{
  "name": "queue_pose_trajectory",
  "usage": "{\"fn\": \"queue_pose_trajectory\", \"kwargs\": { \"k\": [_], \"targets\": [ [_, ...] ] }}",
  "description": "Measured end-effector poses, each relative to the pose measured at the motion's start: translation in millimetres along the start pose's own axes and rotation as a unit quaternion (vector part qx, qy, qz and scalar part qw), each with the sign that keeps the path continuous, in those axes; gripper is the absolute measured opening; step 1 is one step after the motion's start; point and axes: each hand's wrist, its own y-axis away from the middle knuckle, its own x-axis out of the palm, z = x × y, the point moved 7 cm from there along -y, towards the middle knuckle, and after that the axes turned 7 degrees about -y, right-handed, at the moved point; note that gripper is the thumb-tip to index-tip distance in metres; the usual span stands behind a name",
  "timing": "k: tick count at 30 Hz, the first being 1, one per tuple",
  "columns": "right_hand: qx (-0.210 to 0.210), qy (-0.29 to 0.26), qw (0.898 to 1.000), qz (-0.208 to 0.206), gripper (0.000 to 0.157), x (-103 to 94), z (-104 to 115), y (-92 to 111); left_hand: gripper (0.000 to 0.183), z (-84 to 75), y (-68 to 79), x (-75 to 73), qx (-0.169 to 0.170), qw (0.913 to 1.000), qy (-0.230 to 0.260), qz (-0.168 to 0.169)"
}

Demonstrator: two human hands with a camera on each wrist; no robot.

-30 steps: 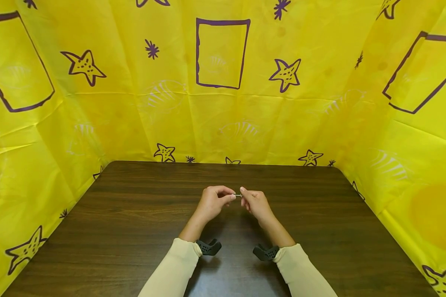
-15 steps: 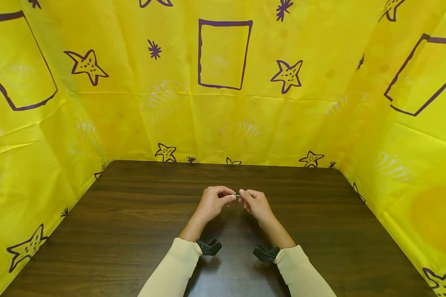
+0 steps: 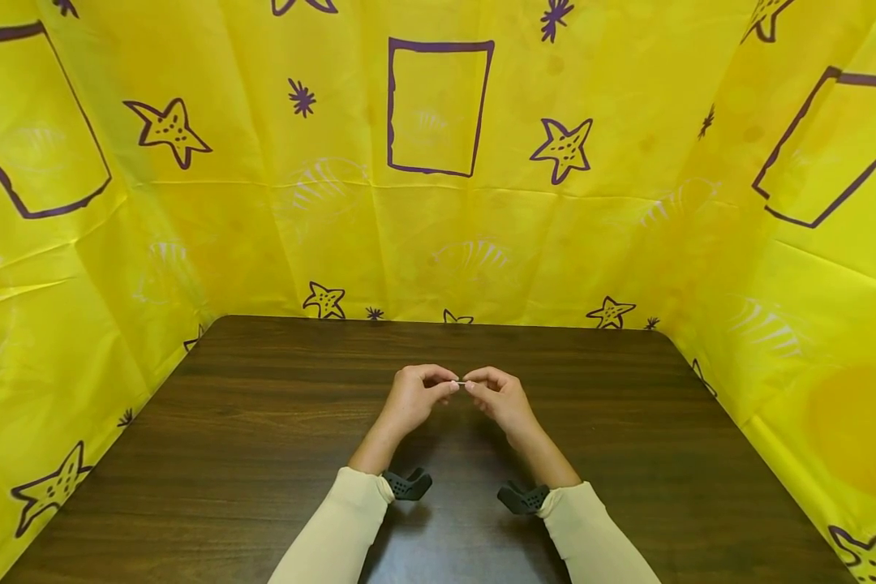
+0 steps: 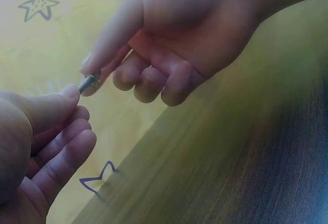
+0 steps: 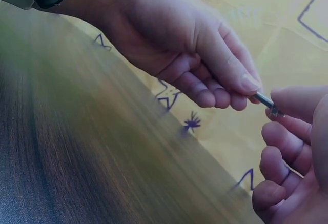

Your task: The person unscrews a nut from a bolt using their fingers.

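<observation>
Above the table, a small threaded metal bolt (image 4: pixel 86 84) spans the fingertips of both hands. My left hand (image 3: pixel 412 399) pinches one end of it between thumb and index finger, hiding that end. At the other end sits a small metal nut (image 5: pixel 277 112), its exact shape hard to make out. My right hand (image 3: pixel 505 401) has thumb and index finger around this nut, its other fingers curled beneath. In the right wrist view, a short smooth-looking length of the bolt shows between the two hands.
The dark wood-grain table (image 3: pixel 263 454) lies below both hands. Yellow cloth (image 3: pixel 423 227) printed with starfish and fish surrounds it at the back and sides. A black wrist device (image 3: pixel 410 485) is strapped to the left wrist, another (image 3: pixel 522 497) to the right.
My right thumb and index finger have shifted their position at the nut end, the thumb tip coming lower. Both hands are slightly further left, and the left keeps its pinch on the bolt.
</observation>
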Motion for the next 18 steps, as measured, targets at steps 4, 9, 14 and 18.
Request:
{"fn": "queue_pose_trajectory", "kwargs": {
  "k": [4, 9, 14, 18],
  "targets": [
    [-0.020, -0.003, 1.000, 0.009, 0.020, 0.8, 3, 0, 0.006, 1.2, -0.1, 0.0, -0.002, 0.9999, 0.011, -0.001],
    [-0.037, -0.006, 0.999, 0.021, 0.020, 0.9, 7, 0, 0.005, 3.6, -0.2, 0.5, -0.010, 0.9998, 0.017, 0.002],
    [-0.019, 0.008, 1.000, -0.004, 0.020, 4.3, 21, 7, 0.005, 3.9, -0.8, 1.6, -0.006, 0.9997, 0.024, 0.003],
    [-0.004, 0.032, 0.998, -0.052, 0.028, -2.0, 14, 4, 0.005, 3.8, -1.1, 2.5, -0.002, 0.9996, 0.029, 0.005]
  ]
}}
